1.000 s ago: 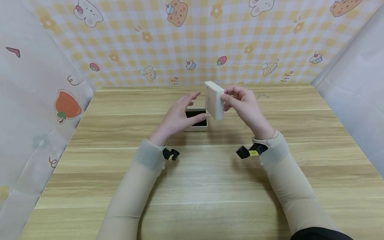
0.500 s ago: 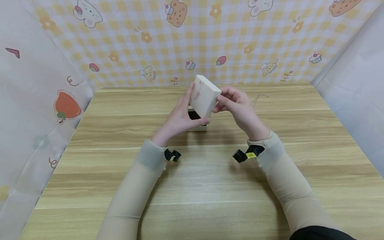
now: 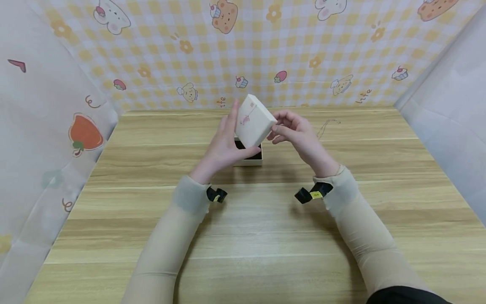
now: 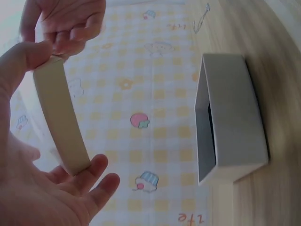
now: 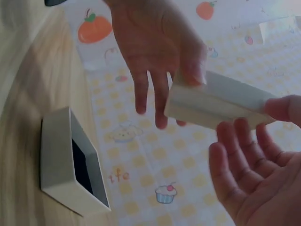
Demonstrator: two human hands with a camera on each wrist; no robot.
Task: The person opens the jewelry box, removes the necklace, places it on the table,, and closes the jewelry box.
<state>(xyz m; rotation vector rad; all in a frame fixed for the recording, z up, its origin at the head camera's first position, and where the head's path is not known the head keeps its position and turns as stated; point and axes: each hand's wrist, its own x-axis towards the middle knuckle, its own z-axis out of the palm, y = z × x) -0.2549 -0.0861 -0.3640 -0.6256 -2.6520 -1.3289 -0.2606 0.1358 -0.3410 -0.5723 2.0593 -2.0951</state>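
Observation:
A white box lid (image 3: 255, 121) with a small pink print is tilted in the air above the table. My left hand (image 3: 224, 143) grips it between thumb and fingers from the left, as the left wrist view also shows. At the lid's right corner, my right hand (image 3: 294, 131) pinches it with thumb and fingertips. Below the lid stands an open white box base (image 4: 235, 117) with a dark inside, partly hidden by the lid and left hand in the head view. In the right wrist view the lid (image 5: 216, 101) spans both hands, above and beside the box base (image 5: 59, 160).
A thin chain (image 3: 328, 122), perhaps a necklace, lies on the wooden table (image 3: 250, 236) behind the right hand. A yellow checked cloth (image 3: 243, 46) hangs along the back edge, with pale cloth at both sides.
The lid, held by the right hand alone at first, has moved left and turned its printed face towards the camera. The left hand has taken hold of it.

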